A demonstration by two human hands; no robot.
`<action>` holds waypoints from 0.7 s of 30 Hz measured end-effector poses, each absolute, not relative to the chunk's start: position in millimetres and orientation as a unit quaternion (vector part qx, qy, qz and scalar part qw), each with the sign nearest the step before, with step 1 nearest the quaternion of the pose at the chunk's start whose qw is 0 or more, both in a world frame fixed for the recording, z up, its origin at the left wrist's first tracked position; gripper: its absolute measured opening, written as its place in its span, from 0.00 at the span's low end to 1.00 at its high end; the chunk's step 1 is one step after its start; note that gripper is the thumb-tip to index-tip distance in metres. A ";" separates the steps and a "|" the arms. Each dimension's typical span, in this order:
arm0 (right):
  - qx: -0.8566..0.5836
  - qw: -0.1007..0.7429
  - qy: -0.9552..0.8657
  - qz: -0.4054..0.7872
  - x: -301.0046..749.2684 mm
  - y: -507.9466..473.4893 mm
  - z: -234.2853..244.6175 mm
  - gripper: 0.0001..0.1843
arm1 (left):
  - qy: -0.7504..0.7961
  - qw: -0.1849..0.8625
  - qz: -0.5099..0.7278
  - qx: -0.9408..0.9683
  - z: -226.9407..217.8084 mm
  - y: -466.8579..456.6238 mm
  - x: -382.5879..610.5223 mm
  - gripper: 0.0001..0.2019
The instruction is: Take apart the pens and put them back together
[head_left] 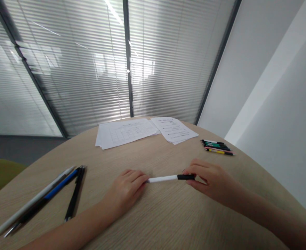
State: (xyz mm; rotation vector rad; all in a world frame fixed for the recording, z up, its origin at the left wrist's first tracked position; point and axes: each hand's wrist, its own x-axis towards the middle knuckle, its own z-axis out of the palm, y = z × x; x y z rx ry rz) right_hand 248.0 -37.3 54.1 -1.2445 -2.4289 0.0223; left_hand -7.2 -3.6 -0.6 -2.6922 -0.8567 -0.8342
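A white pen (163,178) with a black end lies level between my two hands, just over the middle of the table. My left hand (128,189) is closed on its left end, and the fingers cover that tip. At the other end, the thumb and fingers of my right hand (207,177) pinch the black part. Whether the pen touches the tabletop I cannot tell.
To the left lie a white pen (35,199), a blue-and-black pen (60,185) and a black pen (75,194). Several coloured pens (217,147) sit at the right. Printed sheets (127,132) and more paper (172,129) rest near the far edge of the round wooden table (168,222).
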 end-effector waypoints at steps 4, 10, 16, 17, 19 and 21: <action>-0.452 0.205 -0.868 0.020 248.7 -35.8 54.3 0.06 | -0.276 0.117 -0.286 -0.910 0.5 -4.7 -6.2 0.09; -0.443 0.196 -0.873 0.057 245.4 -34.8 52.1 0.06 | -0.257 0.114 -0.289 -0.915 2.7 -5.9 -5.5 0.09; -0.426 0.203 -0.877 0.088 237.3 -36.6 41.6 0.06 | -0.201 0.116 -0.289 -0.929 7.2 -11.9 -3.3 0.09; -0.423 0.206 -0.877 0.092 235.7 -37.3 39.6 0.06 | -0.193 0.114 -0.283 -0.933 7.7 -12.9 -3.4 0.09; -0.422 0.217 -0.875 0.097 232.3 -39.1 35.9 0.06 | -0.187 0.110 -0.270 -0.938 8.1 -14.4 -4.2 0.09; -0.423 0.225 -0.872 0.103 229.7 -40.7 33.4 0.07 | -0.187 0.111 -0.265 -0.939 7.3 -14.9 -4.9 0.09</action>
